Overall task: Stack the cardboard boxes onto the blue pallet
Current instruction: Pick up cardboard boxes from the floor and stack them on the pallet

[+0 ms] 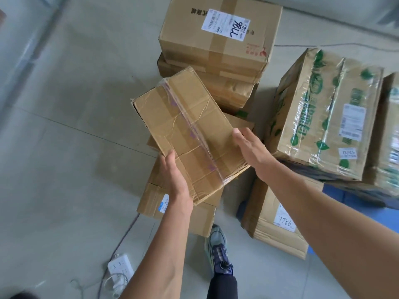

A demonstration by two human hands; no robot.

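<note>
I hold a flat, creased cardboard box (pixel 190 130) with clear tape down its middle, lifted above the floor. My left hand (pixel 176 180) grips its near left edge, thumb on top. My right hand (pixel 250 151) grips its right edge, fingers hidden under the box. Below it lies another brown box (pixel 151 201) on the floor. The blue pallet (pixel 356 203) shows at the right, carrying a large green-printed box (pixel 323 117) wrapped in tape. A box marked 7786 (pixel 278 225) stands by the pallet's near corner.
A stack of brown boxes (pixel 220 37) with a white label rises at the top centre. A white power strip (pixel 121 266) and its cables lie on the grey floor at the bottom left. My shoe (pixel 219 251) stands between the boxes. Open floor spreads to the left.
</note>
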